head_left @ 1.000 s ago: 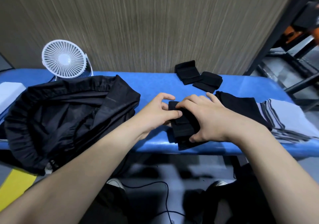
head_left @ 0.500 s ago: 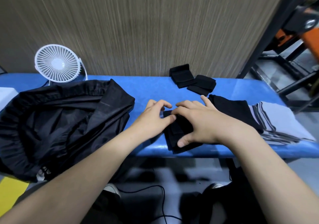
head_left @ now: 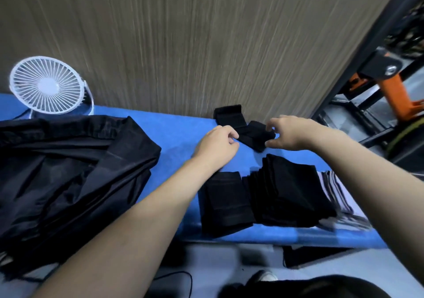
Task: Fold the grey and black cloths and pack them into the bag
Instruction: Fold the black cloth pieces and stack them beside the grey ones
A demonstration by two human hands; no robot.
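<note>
While both hands curl, R hand [head_left: 288, 134] grips soft folded black cloth [head_left: 254, 137]

A long blue padded table [head_left: 179, 132] ran along the foot of a brown wood-grain wall [head_left: 206, 45]. On its left end lay a large black fabric bag [head_left: 68, 171], with a white round desk fan [head_left: 47, 85] behind it. A folded black cloth [head_left: 226, 203] sat at the near edge, a stack of black cloths [head_left: 289, 192] just right of it, grey striped cloths [head_left: 339, 194] beyond that. Two small folded black cloths [head_left: 229, 116] lay near the wall, the nearer one [head_left: 254, 135] between both hands.
</note>
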